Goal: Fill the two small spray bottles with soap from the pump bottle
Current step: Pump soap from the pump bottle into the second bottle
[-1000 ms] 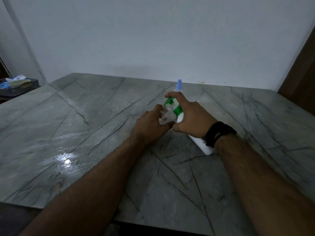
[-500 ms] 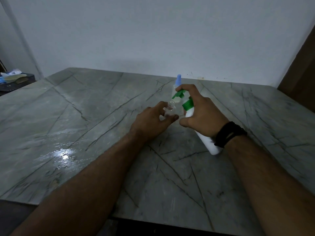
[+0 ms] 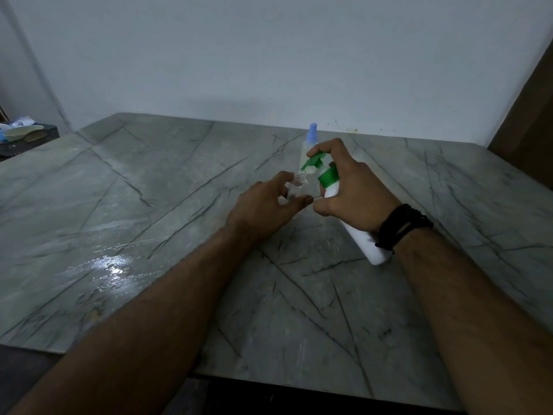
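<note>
Centre of frame, on the grey veined stone table (image 3: 167, 223): left hand (image 3: 263, 208) curls thumb and fingers round a small clear spray bottle (image 3: 297, 188), uncapped, open threaded neck sticking up above the fingers. Whether its base touches the table, cannot tell. Right hand (image 3: 353, 193) wraps the neck of the white pump bottle (image 3: 363, 238), tilted, base toward lower right and off the table, green pump head (image 3: 314, 161) toward upper left, index finger on top of the pump. Green nozzle tip sits just above and right of the small bottle's open mouth, very close; contact unclear. Second spray bottle (image 3: 311, 145), blue cap on, stands upright just behind the right hand's fingers. Black wristbands (image 3: 401, 226) on the right wrist. Wet glare patch (image 3: 112, 265) on the table at lower left. Cluttered dark tray (image 3: 24, 136) at far left edge.
</note>
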